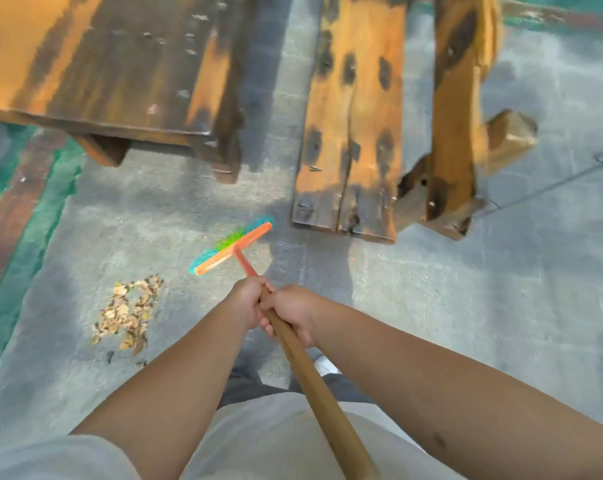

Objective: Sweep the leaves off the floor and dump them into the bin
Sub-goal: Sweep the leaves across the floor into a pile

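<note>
Both hands, left hand (248, 301) ahead of right hand (291, 315), grip the broom (232, 247) handle. Your leaf pile (127, 315) lies on the floor (431, 289) left of the grip, nearer the left hand; the broom head sits beyond, slanted. Open floor surrounds the pile; wooden benches (355, 126) stand beyond.

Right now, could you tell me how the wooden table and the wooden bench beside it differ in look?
The table on the left has a broad top; the bench on the right is a narrow plank. The table's top is mostly dark brown with orange streaks; the bench is mostly orange with dark round blotches. Both are weathered wood standing on the grey floor.
</note>
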Demonstrator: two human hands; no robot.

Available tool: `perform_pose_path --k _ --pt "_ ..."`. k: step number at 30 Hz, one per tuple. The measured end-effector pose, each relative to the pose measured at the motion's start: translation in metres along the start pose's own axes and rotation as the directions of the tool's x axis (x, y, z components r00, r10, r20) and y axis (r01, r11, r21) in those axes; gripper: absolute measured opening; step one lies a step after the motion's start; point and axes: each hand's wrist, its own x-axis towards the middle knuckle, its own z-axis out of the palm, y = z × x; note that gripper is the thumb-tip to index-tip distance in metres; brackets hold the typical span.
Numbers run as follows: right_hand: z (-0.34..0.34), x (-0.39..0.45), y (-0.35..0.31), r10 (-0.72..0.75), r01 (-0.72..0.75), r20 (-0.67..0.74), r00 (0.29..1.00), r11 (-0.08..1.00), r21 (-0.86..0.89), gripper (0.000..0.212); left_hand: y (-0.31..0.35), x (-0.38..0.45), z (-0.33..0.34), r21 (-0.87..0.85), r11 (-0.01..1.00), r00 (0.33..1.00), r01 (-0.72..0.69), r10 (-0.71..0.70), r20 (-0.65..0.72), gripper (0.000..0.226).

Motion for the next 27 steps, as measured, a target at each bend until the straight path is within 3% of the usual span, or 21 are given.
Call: perform_pose_path --k 4,8,14,20,27 --pt "-0.096 -0.012 0.024 -0.003 0.011 -0.052 0.999 0.989 0.148 0.017 -0.03 -0.004 0.102 0.281 0.957 0.997 0.067 -0.078 0.03 0.027" --pt "-0.179 -0.024 0.046 0.017 0.019 -0.126 0.992 0.96 0.28 0.01 -0.062 -0.001 0.189 0.45 0.884 0.979 0.129 -0.185 0.082 0.036" --pt "-0.283 -0.051 0.081 0.039 0.07 -0.205 0.978 0.865 0.497 0.021 -0.104 0.006 0.304 0.689 0.716 0.958 0.112 -0.261 0.115 0.036" --pt "-0.372 -0.082 0.09 0.067 0.13 -0.275 0.959 0.759 0.638 0.023 -0.123 0.013 0.412 0.847 0.523 0.94 0.093 -0.327 0.099 0.028" --pt "-0.486 -0.113 0.039 0.082 0.202 -0.323 0.943 0.631 0.749 0.026 -0.099 0.035 0.553 0.929 0.369 0.936 0.035 -0.338 0.099 0.031"
